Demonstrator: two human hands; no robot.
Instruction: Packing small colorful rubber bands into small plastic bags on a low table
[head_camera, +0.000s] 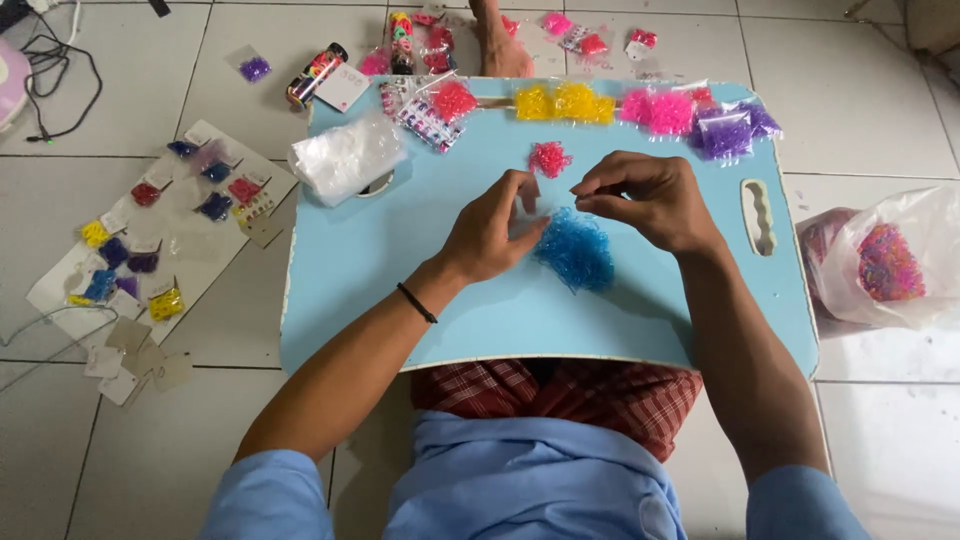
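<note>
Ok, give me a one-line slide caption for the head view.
Left hand and right hand pinch at a blue pile of tiny bands on a light blue lap table.

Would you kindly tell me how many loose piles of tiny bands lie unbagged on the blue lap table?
2: a blue pile between both hands, and a smaller pink pile just beyond them. None look hidden.

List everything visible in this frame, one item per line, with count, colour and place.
lap table: one, light blue, over the knees
blue band pile: one, table centre
pink band pile: one, small, above it
band bags: several, red, yellow, pink, purple, along the far edge
clear plastic bag: one, table's left corner
card sheets: several, mixed colours, floor left
floor bag: one, clear, multicoloured bands, right
left hand: beside the blue pile
right hand: fingers pinched above the pile
</note>
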